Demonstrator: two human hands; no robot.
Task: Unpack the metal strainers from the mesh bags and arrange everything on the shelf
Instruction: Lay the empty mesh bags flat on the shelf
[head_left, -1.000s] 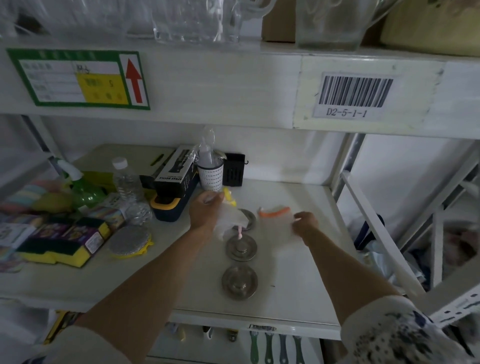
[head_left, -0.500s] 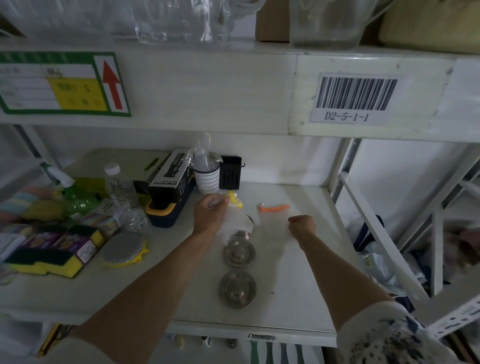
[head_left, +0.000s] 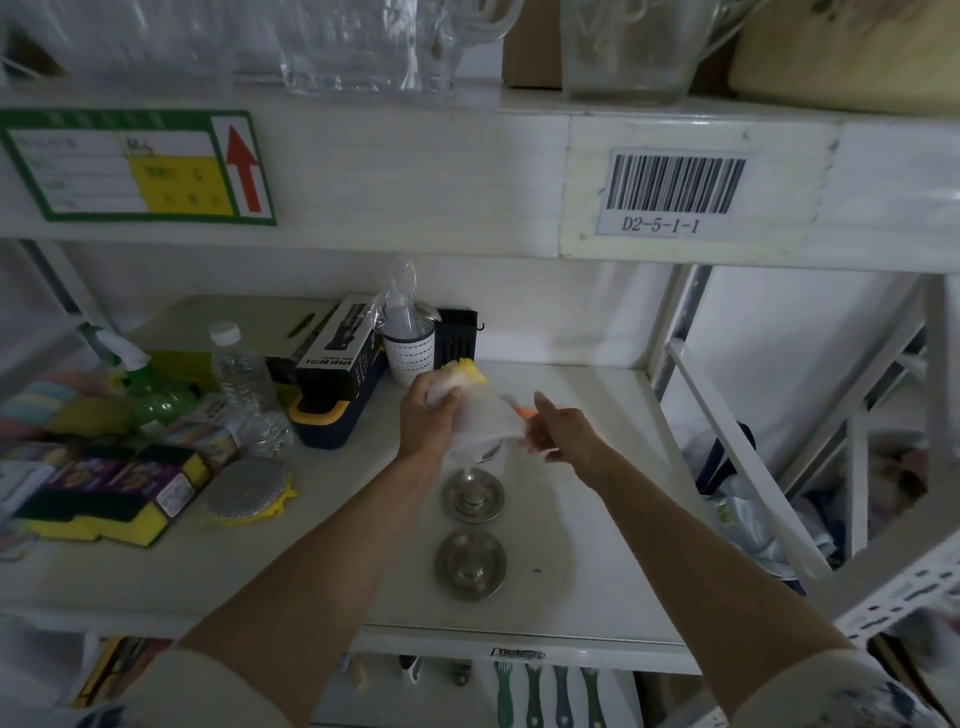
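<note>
Two round metal strainers lie bare on the white shelf (head_left: 597, 519), one (head_left: 470, 564) near the front edge and one (head_left: 473, 492) behind it. A third strainer (head_left: 488, 451) peeks out from under a white mesh bag (head_left: 480, 423). My left hand (head_left: 431, 413) grips the yellow-trimmed bag near its top, lifted off the shelf. My right hand (head_left: 558, 428) holds the other mesh bag by its orange trim (head_left: 524, 413), close beside the left hand. The two bags blur together between my hands.
Left of the strainers stand a spray bottle box (head_left: 337, 358), a white perforated cup (head_left: 410, 356), a water bottle (head_left: 241, 374), sponge packs (head_left: 104, 493) and a round scrubber (head_left: 249, 488). Glass jugs sit on the shelf above. White frame bars (head_left: 743, 457) slant at the right.
My right hand moved left and took up the orange-trimmed bag that lay on the shelf. My left hand lifted the yellow-trimmed bag higher. The two bare strainers stayed put.
</note>
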